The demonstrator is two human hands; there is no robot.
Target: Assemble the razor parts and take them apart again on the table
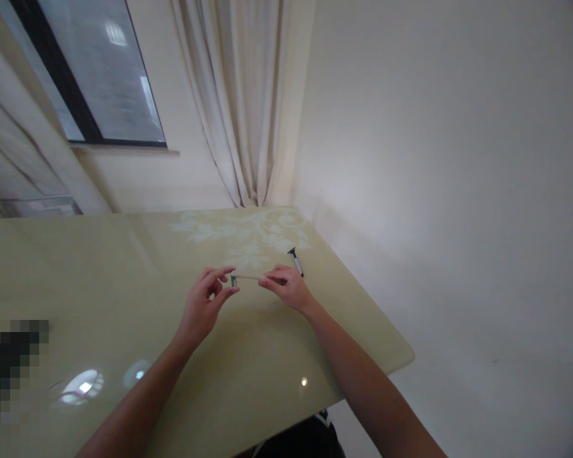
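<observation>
A razor with a slim beige handle (248, 276) and a small green head (233, 280) is held level above the table. My right hand (289, 288) pinches the far end of the handle between thumb and fingers. At the other end, my left hand (207, 296) has its thumb and index finger at the two ends of the head, with the other fingers curled behind. On the table just beyond my right hand lies a second razor (296, 261), with a black head and a grey and black handle.
The pale green glossy table (162, 254) has a white floral pattern at its far side. Its right edge runs near a plain wall (434, 191). Curtains (239, 95) and a window (100, 70) stand behind it. A pixelated dark patch (9, 362) covers the left edge.
</observation>
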